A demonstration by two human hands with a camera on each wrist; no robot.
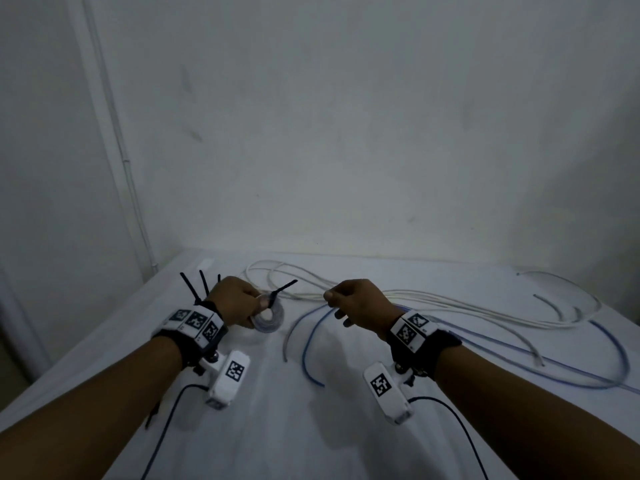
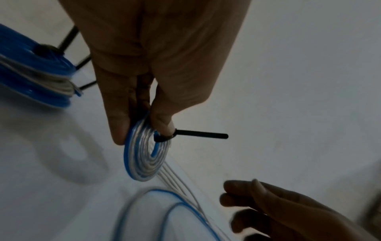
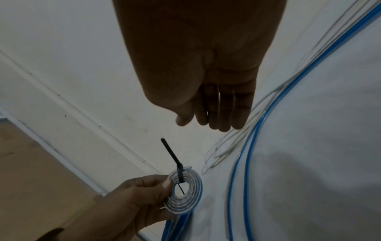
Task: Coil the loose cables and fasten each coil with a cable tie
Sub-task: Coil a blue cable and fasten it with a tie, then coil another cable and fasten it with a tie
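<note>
Left hand [image 1: 235, 299] pinching flat spiral coil [image 1: 268, 318], stiff black tie [image 1: 282, 291] cinched

Bare plain room, white wall [image 1: 346, 133], white-covered table [image 1: 277, 410], wall conduit [image 1: 131, 188], kind unclear

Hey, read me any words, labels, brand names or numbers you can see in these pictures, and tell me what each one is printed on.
No readable text in any view.
Wrist bands and wrist cameras: only black-and-white square code patterns, no letters or digits.
Small dark marks beside the codes on the right band: too small to read.
Coil, black cable tie, loose cables: no print visible.
</note>
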